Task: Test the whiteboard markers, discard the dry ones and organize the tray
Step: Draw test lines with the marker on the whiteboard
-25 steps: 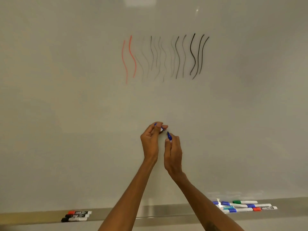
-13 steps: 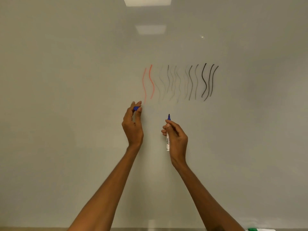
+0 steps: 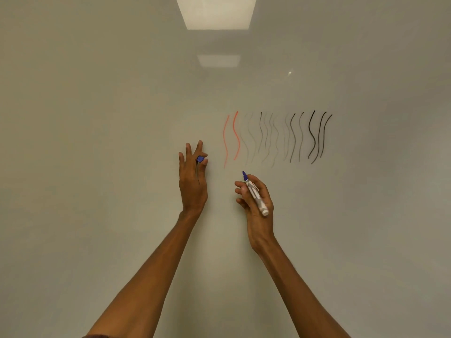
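Just left of centre, a blue cap (image 3: 200, 159) is pinched between fingers (image 3: 202, 167) of the left hand (image 3: 192, 184), the remaining fingers being stretched upward before the whiteboard (image 3: 97, 142). To the right, two wavy red strokes (image 3: 230, 139) are drawn on the board. Below them the uncapped blue marker (image 3: 255, 195) is grasped in the curled fingers of the right hand (image 3: 258, 211), tip pointed up and left; whether it touches the board cannot be told. Further right, wavy grey and black strokes (image 3: 292, 137) are seen, darkest at the far end.
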`<control>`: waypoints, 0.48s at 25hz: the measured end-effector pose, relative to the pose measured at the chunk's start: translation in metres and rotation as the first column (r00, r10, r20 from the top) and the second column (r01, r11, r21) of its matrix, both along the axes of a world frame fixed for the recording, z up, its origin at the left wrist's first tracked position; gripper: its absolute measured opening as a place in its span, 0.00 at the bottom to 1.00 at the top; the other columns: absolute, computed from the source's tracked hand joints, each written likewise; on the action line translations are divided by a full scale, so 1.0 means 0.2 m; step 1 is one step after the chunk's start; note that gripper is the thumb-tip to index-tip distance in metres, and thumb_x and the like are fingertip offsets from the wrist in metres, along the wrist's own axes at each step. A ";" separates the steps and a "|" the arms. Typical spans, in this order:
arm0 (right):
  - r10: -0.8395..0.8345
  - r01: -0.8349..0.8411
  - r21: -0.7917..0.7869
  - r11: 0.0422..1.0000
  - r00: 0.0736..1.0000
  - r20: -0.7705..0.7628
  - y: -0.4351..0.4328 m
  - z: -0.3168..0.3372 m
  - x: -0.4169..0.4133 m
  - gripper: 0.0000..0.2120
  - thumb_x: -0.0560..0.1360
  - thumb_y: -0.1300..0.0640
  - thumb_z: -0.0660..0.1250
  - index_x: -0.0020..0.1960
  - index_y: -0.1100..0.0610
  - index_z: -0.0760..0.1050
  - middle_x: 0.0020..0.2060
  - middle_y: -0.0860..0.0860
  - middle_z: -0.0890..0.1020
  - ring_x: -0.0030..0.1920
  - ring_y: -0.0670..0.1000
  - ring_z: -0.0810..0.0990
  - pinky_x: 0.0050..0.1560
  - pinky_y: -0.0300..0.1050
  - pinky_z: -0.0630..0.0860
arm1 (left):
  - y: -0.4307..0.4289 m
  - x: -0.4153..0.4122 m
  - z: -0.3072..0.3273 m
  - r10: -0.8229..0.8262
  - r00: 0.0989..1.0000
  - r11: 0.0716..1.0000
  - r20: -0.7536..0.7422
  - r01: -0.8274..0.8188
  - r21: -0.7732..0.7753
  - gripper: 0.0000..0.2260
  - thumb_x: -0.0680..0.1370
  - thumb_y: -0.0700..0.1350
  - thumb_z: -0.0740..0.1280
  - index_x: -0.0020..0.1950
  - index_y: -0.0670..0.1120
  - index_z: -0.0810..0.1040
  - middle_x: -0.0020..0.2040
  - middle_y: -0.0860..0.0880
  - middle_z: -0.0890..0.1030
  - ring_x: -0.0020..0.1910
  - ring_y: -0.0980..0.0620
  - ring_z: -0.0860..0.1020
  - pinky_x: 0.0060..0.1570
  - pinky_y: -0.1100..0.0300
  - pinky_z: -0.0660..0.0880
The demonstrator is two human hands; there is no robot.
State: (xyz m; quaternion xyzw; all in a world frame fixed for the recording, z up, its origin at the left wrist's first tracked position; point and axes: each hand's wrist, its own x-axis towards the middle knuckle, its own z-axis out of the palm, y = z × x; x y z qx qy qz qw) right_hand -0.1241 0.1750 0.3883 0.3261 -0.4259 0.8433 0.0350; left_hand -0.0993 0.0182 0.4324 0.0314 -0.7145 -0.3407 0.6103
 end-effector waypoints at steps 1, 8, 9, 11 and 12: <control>-0.029 0.029 0.017 0.999 0.999 -0.019 -0.01 0.00 0.00 0.13 0.81 0.54 0.63 0.63 0.56 0.76 0.53 0.55 0.84 0.52 0.55 0.83 0.52 0.49 0.79 | 0.00 -0.01 -0.01 0.009 1.000 1.000 -0.001 -0.009 -0.013 0.24 0.83 0.57 0.53 0.78 0.52 0.63 0.80 0.54 0.57 0.80 0.55 0.46 0.77 0.63 0.51; -0.375 0.401 0.094 0.911 0.902 -0.214 -0.09 -0.07 -0.04 0.08 0.80 0.57 0.63 0.57 0.56 0.77 0.39 0.48 0.80 0.37 0.44 0.78 0.39 0.37 0.77 | -0.07 -0.13 -0.04 0.146 0.970 0.951 -0.196 -0.192 -0.242 0.21 0.85 0.49 0.55 0.73 0.40 0.70 0.76 0.58 0.65 0.79 0.55 0.57 0.78 0.49 0.54; -0.435 0.474 0.094 0.875 0.857 -0.276 -0.10 -0.08 -0.04 0.08 0.78 0.58 0.66 0.57 0.55 0.75 0.40 0.45 0.80 0.37 0.43 0.79 0.39 0.36 0.78 | -0.10 -0.15 -0.05 0.175 0.963 0.938 -0.204 -0.226 -0.264 0.20 0.85 0.49 0.55 0.72 0.39 0.71 0.75 0.52 0.68 0.79 0.51 0.59 0.78 0.49 0.55; -0.527 0.594 0.049 0.803 0.746 -0.408 -0.12 -0.10 -0.05 0.10 0.76 0.60 0.69 0.57 0.55 0.75 0.43 0.45 0.81 0.40 0.44 0.81 0.42 0.38 0.80 | -0.12 -0.17 -0.07 0.208 0.957 0.920 -0.200 -0.261 -0.293 0.20 0.85 0.49 0.55 0.70 0.38 0.73 0.74 0.45 0.71 0.78 0.46 0.62 0.78 0.50 0.55; -0.561 0.641 0.019 0.767 0.685 -0.465 -0.13 -0.12 -0.06 0.11 0.76 0.60 0.70 0.57 0.57 0.77 0.45 0.47 0.82 0.41 0.45 0.81 0.43 0.40 0.81 | -0.12 -0.17 -0.08 0.214 0.956 0.916 -0.201 -0.268 -0.299 0.20 0.85 0.49 0.55 0.70 0.38 0.73 0.73 0.44 0.72 0.77 0.45 0.62 0.78 0.50 0.55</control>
